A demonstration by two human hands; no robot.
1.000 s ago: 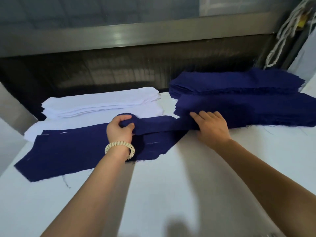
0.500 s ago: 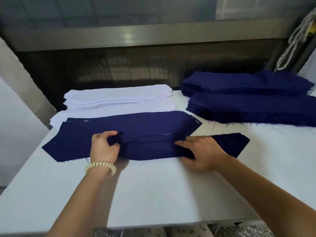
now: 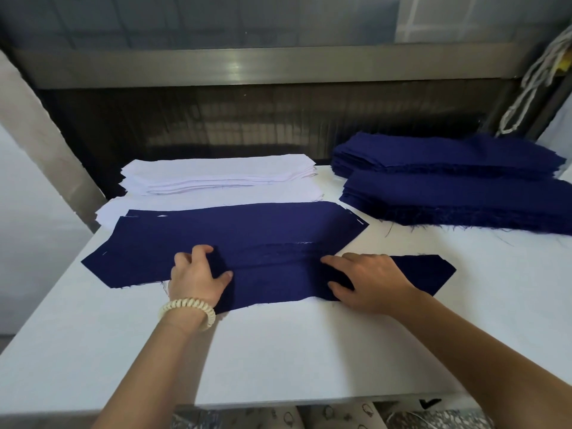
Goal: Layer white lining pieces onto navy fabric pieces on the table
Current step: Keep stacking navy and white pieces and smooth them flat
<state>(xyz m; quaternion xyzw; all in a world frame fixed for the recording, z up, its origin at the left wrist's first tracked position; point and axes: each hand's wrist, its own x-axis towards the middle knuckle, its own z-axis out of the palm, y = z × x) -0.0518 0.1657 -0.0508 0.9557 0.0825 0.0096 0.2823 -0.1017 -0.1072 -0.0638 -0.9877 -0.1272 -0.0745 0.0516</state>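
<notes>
At frame centre my left hand (image 3: 198,274) pinches the navy piece (image 3: 278,283) with curled fingers. My right hand (image 3: 368,280) presses it onto the tabletop (image 3: 278,351) with fingers loosely spread. The white lining stack (image 3: 216,174) lies upper left and the navy stacks (image 3: 448,187) upper right.

Left hand (image 3: 198,274) curled, pinching the dark navy woven fabric piece (image 3: 278,283); right hand (image 3: 371,280) flat, palm down, fingers straight.
</notes>
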